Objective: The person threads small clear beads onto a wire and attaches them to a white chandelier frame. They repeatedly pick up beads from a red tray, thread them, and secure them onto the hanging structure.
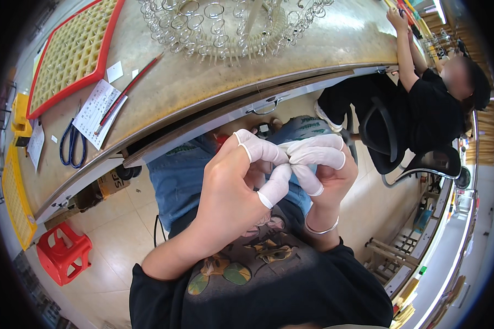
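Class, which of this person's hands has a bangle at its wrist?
The right hand: a silvery bangle circles its wrist; the left hand has none.

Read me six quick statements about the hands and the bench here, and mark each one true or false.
1. White finger covers are on both the left hand and the right hand. True.
2. The two hands are wide apart. False: their fingertips meet.
3. The silver bracelet is worn on the left arm. False: it is on the right.
4. A red pencil lies partly over a white sheet. True.
5. A red stool is on the floor. True.
6. The blue-handled scissors lie on that stool. False: they lie on the workbench.
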`<state>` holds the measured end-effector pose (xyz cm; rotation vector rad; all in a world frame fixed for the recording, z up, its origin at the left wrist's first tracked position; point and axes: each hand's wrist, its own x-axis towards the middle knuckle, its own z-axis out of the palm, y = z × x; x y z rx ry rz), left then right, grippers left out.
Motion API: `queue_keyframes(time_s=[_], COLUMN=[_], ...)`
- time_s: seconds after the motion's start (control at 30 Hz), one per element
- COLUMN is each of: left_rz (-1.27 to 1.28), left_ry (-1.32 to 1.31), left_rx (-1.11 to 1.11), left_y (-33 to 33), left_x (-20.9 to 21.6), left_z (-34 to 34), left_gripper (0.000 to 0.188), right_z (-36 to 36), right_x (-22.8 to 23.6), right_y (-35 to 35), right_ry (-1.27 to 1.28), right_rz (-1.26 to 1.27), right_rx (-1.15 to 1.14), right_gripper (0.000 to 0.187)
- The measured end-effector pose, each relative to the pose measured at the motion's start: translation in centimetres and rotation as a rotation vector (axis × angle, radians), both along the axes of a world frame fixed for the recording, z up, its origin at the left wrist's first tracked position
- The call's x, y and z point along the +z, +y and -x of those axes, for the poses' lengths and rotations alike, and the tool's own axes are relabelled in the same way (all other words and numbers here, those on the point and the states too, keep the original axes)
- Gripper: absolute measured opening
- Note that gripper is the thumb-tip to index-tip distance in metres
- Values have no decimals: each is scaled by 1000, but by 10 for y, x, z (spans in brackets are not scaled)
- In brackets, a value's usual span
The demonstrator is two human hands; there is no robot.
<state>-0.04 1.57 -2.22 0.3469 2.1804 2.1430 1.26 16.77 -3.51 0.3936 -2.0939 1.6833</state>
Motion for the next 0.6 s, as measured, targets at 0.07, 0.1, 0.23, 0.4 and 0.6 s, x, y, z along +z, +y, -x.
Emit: queue_keyframes(time_s=[0.07,0.1,0.23,0.4,0.6], left_rz=[-9,-7,-10,141,-63], left_ry=[42,53,77,282,30], left_rx=[5,4,22,90,-37], left_y=[-1,-1,2,5,6], left_x=[-2,-2,-1,1,-6], left_z=[0,0,-2,-3,-1], left_gripper=[15,16,18,18,15], right_z=[1,1,0,1,-4], right_x=[3,5,6,13,14], right_y=[3,3,1,8,9], right_ry=[-48,-72,-248,-390,-308], right_rz=[62,92,287,352,240], right_rx=[39,59,122,196,80], right_gripper=[14,14,14,16,16])
